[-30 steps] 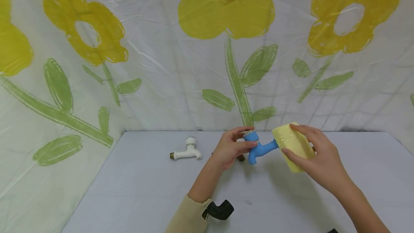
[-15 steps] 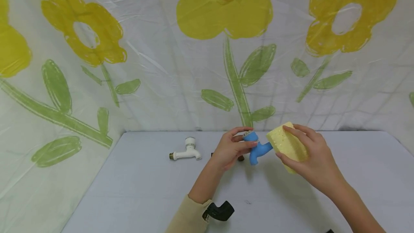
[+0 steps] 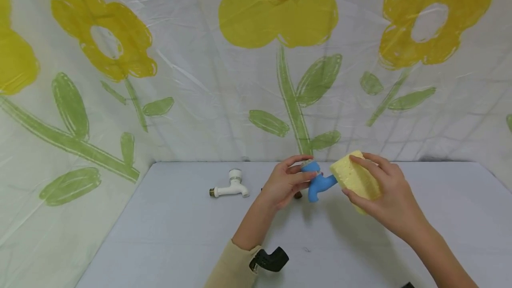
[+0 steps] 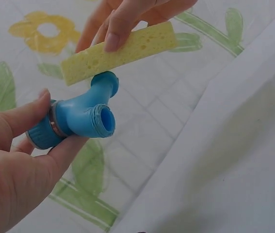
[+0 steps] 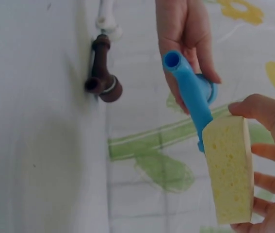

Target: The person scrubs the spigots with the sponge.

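One blue tap, left hand pinching it, aimed lengthwise at two o'clock, spout toward six; right hand pinched a sponge.

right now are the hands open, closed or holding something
Left hand: closed, holding the blue tap.
Right hand: closed, holding the yellow sponge.

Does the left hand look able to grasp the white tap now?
Probably not yet: the left hand holds the blue tap, though the white tap lies uncovered on the table.
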